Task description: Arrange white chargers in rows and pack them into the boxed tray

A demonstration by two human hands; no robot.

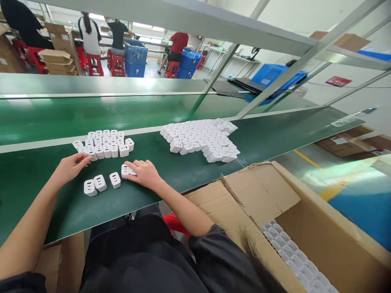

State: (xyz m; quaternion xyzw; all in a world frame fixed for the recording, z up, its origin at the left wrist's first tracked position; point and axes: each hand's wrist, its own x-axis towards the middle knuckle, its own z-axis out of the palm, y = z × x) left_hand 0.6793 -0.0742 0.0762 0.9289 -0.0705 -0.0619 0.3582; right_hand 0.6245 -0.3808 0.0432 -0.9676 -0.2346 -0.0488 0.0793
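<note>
Several white USB charger blocks stand in tight rows on the green work surface. My left hand is at the front left corner of these rows, fingers and thumb closed around a charger that they partly hide. Closer to me, my right hand grips one or two white chargers between thumb and fingers; the palm covers part of them. A lone charger stands just left of that hand, and two more chargers stand side by side further left.
A large group of white chargers covers the surface to the right. An open cardboard box with a clear compartment tray stands at my right. Metal frame posts rise behind. People sit on red stools beyond, near blue crates.
</note>
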